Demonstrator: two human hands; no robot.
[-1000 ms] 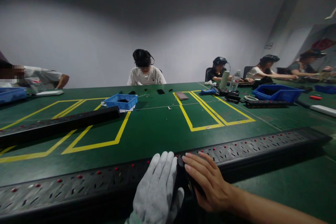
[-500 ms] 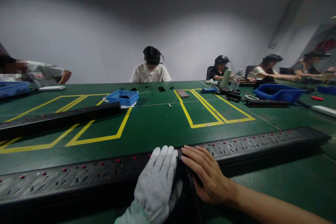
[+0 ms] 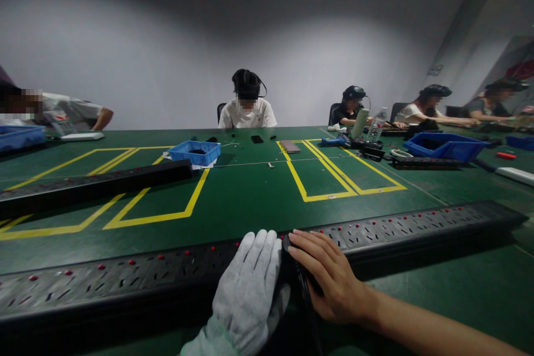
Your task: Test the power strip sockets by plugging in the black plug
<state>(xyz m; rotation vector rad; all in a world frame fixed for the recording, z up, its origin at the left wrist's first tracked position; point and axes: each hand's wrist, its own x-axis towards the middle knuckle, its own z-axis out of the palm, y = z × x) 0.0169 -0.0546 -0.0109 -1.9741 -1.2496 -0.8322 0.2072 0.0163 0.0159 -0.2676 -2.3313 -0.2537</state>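
A long black power strip (image 3: 144, 275) with red buttons and slotted sockets stretches across the table in front of me; its middle is covered by my hands. My left hand (image 3: 248, 289), in a grey-white glove, lies over it with fingers straight and side by side. Beside it rests my bare right hand (image 3: 329, 272), its fingers extended across the strip's top and slightly bent. Between the two hands a dark, thin cable-like piece (image 3: 306, 295) runs down toward me. What lies under the palms is hidden.
Another black power strip (image 3: 104, 184) lies at left, by a small blue bin (image 3: 195, 153). Yellow tape (image 3: 300, 184) marks rectangles on the green table (image 3: 246, 194). At right are a larger blue bin (image 3: 446, 146), a bottle (image 3: 377, 124) and tools. Several people sit around the far side.
My hands keep nearly the same pose on the power strip. The person opposite has shifted slightly to the right, and the view has moved a little.
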